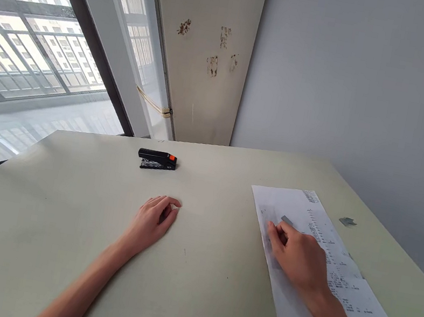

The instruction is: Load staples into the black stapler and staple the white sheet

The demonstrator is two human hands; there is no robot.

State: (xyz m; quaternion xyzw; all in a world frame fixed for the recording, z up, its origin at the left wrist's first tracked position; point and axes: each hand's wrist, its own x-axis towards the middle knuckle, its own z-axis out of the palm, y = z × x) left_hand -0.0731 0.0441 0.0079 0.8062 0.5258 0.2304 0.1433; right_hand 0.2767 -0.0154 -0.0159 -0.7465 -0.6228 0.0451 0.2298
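On the left half of the table rests my left hand [154, 217], fingers loosely curled, the thumb close to the index finger and nothing visible between them. Beyond it stands a black stapler [156, 159] with an orange patch at its right end. My right hand [301, 256] is closed over a printed sheet of paper [303, 316], covering part of the text. A small grey strip [286, 219] shows just past its index finger; whether the fingers grip it or it lies on the paper, I cannot tell. The inside of that hand is hidden.
Right of the paper lie some small flat grey pieces [347, 222]. The pale table [189, 307] reaches a plain grey wall [364, 87] at the right. A stained panel [201, 102] rises behind it, and a dark-framed window [39, 68] is at the left.
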